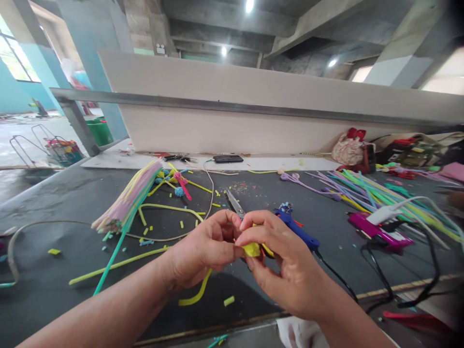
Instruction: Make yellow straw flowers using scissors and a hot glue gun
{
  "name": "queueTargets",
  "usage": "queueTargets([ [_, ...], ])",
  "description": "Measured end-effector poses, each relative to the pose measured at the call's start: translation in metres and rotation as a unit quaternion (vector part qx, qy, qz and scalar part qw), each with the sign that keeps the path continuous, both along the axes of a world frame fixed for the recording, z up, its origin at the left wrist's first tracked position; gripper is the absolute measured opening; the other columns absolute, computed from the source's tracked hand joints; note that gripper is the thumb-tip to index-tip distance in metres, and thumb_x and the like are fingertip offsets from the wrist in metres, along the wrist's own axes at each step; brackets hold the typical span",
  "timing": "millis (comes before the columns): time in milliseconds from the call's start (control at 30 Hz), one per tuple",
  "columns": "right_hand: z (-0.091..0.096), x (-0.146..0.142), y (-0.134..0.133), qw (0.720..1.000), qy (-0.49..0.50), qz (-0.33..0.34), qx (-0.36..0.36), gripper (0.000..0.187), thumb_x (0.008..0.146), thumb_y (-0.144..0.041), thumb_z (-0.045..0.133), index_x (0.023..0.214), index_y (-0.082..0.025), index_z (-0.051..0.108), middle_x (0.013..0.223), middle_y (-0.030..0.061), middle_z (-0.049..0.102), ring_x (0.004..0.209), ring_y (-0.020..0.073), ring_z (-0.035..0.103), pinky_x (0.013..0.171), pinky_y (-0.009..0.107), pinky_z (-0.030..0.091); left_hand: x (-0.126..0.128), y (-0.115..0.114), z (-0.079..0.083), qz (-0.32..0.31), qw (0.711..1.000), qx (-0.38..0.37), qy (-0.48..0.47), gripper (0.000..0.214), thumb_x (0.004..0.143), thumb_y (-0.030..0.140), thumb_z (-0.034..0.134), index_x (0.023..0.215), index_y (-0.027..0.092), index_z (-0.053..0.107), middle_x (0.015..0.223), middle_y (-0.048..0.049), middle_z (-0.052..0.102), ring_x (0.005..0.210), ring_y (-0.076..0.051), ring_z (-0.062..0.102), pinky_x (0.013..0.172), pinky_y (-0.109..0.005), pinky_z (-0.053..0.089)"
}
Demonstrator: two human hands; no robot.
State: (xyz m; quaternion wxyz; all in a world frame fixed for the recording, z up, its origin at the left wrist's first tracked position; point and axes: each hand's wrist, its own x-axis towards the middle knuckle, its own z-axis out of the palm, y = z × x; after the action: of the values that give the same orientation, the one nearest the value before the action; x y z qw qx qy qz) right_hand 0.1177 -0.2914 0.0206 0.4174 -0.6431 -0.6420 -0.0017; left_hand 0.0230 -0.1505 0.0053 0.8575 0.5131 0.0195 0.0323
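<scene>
Both my hands meet above the near middle of the dark table [72, 203]. My left hand [203, 251] is closed around a yellow foam strip [197, 292] whose tail hangs down below the fist. My right hand [286, 270] pinches a folded yellow piece [253, 249] of the same strip between thumb and fingers. Scissors [235, 203] lie on the table just behind my fingers. A blue glue gun [297, 229] rests right behind my right hand.
A bundle of pastel foam strips [126, 198] lies at left, with yellow offcuts scattered around. More coloured strips [377, 195] and a pink glue gun [377, 232] with black cables [384, 285] lie at right. A phone [227, 158] and a white board [253, 111] stand at the back.
</scene>
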Motion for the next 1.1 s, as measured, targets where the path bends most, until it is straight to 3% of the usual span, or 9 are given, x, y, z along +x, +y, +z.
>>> queueTargets([
  [233,0.0,-0.001,0.004,1.0,-0.016,0.003,0.019,0.032,0.065,0.002,0.051,0.084,-0.024,0.05,0.088,0.0023,0.052,0.081,0.0156,0.053,0.071,0.029,0.047,0.002,0.004,-0.007,-0.02,1.0,0.008,-0.003,0.035,0.066,0.013,0.066,0.091,0.019,0.044,0.071,0.0031,0.051,0.048,-0.002,0.036,0.038,-0.015,0.017],
  [467,0.001,-0.001,0.005,1.0,-0.024,-0.004,-0.003,0.026,0.069,0.0,0.051,0.08,-0.023,0.048,0.082,0.002,0.051,0.075,0.015,0.051,0.064,0.027,0.045,-0.001,0.008,-0.002,-0.05,0.997,-0.063,0.016,0.025,0.069,0.016,0.057,0.091,0.02,0.045,0.062,0.005,0.047,0.041,-0.002,0.03,0.038,-0.015,0.012],
  [800,-0.002,0.004,0.008,0.999,-0.036,0.006,-0.005,0.025,0.07,-0.001,0.053,0.08,-0.023,0.048,0.083,0.0019,0.052,0.078,0.0154,0.053,0.073,0.029,0.045,0.0,0.013,-0.01,-0.075,0.994,-0.074,-0.017,0.034,0.067,0.006,0.052,0.097,0.02,0.045,0.067,0.0039,0.048,0.041,-0.001,0.032,0.038,-0.015,0.012],
  [967,-0.007,0.006,0.006,1.0,-0.007,0.014,-0.007,0.026,0.071,-0.001,0.056,0.081,-0.024,0.049,0.083,0.001,0.053,0.076,0.0148,0.055,0.071,0.029,0.045,0.0,0.016,-0.006,-0.063,0.997,-0.042,-0.023,0.038,0.062,0.004,0.05,0.097,0.02,0.046,0.07,0.0042,0.049,0.043,-0.002,0.035,0.037,-0.015,0.016],
  [1100,-0.011,0.008,0.004,1.0,0.011,0.005,-0.005,0.027,0.07,0.001,0.056,0.08,-0.024,0.049,0.082,-0.0001,0.053,0.072,0.0131,0.054,0.066,0.027,0.045,0.004,0.012,-0.008,0.005,0.996,0.06,-0.062,0.049,0.055,-0.002,0.055,0.098,0.019,0.045,0.069,0.0051,0.049,0.055,-0.004,0.044,0.046,-0.015,0.032],
])
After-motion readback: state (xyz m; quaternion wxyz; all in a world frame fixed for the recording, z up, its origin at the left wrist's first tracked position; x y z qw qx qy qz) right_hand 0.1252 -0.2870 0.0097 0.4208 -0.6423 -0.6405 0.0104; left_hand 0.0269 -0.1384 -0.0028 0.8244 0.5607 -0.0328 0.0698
